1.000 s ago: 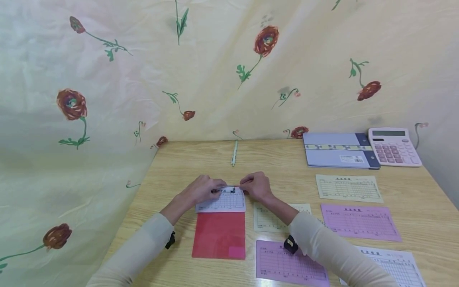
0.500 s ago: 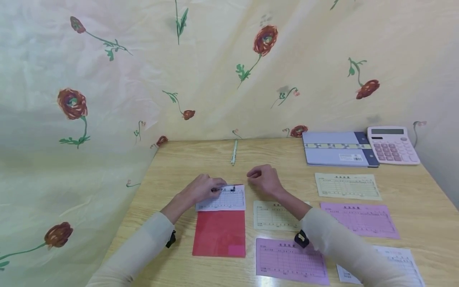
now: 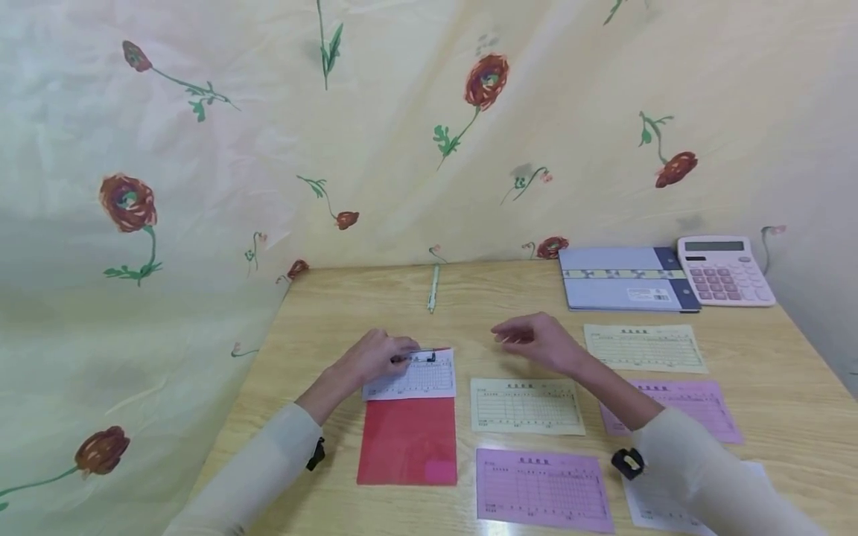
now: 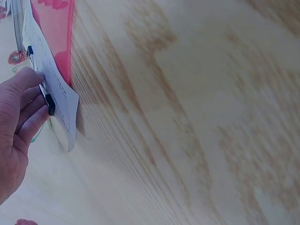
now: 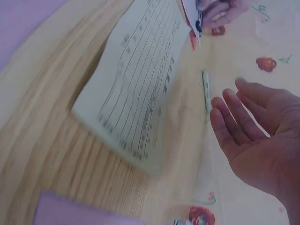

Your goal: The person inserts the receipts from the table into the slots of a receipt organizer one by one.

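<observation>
Left hand (image 3: pixel 372 356) on metal clip (image 3: pixel 431 357), right hand (image 3: pixel 539 344) free above table (image 3: pixel 335 298).
From where I stand: left thumb and fingers pinch the clip at the top edge of a red folder (image 3: pixel 409 443), white slip (image 3: pixel 418 383) lying over the folder's upper part, just under the clip. Right hand holds nothing, fingers loosely bent and apart, thumb clear of them; it's between the clip and the far-right pale green slip (image 3: pixel 643 348). Nearer pale green slip (image 3: pixel 526 406) right of the folder, purple slip (image 3: pixel 543 487) below that. Pen (image 3: pixel 433 289) lies beyond the hands. Blue binder (image 3: pixel 620 279) back right, pink calculator (image 3: pixel 724 272) just beside it. Flowered cloth (image 3: pixel 402 149) behind.
</observation>
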A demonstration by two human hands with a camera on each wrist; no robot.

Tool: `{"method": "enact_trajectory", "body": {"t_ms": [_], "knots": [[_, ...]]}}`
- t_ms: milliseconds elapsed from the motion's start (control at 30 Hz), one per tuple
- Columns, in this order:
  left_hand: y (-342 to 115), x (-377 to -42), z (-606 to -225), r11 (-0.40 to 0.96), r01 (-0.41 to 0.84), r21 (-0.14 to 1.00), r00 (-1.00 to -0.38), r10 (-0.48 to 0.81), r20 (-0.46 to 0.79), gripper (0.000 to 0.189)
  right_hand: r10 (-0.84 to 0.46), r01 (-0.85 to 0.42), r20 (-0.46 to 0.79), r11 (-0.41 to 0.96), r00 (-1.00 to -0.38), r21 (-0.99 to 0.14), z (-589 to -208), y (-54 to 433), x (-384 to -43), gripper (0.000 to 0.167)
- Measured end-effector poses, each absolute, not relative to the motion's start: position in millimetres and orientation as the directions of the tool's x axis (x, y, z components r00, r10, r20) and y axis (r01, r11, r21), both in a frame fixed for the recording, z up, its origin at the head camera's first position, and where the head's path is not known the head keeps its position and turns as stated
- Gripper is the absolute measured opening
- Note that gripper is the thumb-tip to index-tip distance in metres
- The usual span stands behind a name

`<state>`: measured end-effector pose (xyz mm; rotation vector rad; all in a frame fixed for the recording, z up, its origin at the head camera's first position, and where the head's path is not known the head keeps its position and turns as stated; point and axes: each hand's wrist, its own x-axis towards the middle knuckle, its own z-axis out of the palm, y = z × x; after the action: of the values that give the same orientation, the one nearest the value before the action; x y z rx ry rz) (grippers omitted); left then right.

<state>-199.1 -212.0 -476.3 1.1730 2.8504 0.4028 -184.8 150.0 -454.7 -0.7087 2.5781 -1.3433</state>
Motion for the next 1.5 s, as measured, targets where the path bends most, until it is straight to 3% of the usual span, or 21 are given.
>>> {"method": "enact_trajectory", "body": {"t_ms": [233, 467, 733, 1267, 1500], "knots": [[-212.2, -197.8, -476.7, 0.686, 0.676, 0.269, -0.723, 0.687, 0.066, 0.029, -0.518, -0.326, 0.026, 0.497, -0.855, -0.804, -454.5, 190.4, -165.0, 0.052], [-211.9, -197.6, -475.6, 0.690, 0.681, 0.245, -0.721, 0.690, 0.064, 0.030, -0.540, -0.365, -0.045, 0.627, -0.841, -0.688, -454.0, 217.9, -142.2, 0.064], [-211.9, -197.5, -476.0, 0.687, 0.685, 0.242, -0.718, 0.694, 0.061, 0.029, -0.513, -0.338, -0.107, 0.694, -0.852, -0.635, -461.6, 224.0, -128.3, 0.072], [-210.9, -197.0, -475.8, 0.690, 0.679, 0.251, -0.722, 0.690, 0.058, 0.030, -0.481, -0.326, -0.041, 0.652, -0.876, -0.685, -479.3, 233.7, -126.9, 0.067], [-211.5, -197.1, -476.3, 0.683, 0.691, 0.235, -0.712, 0.699, 0.064, 0.030, -0.478, -0.301, -0.067, 0.648, -0.876, -0.700, -481.6, 233.9, -127.1, 0.067]]}}
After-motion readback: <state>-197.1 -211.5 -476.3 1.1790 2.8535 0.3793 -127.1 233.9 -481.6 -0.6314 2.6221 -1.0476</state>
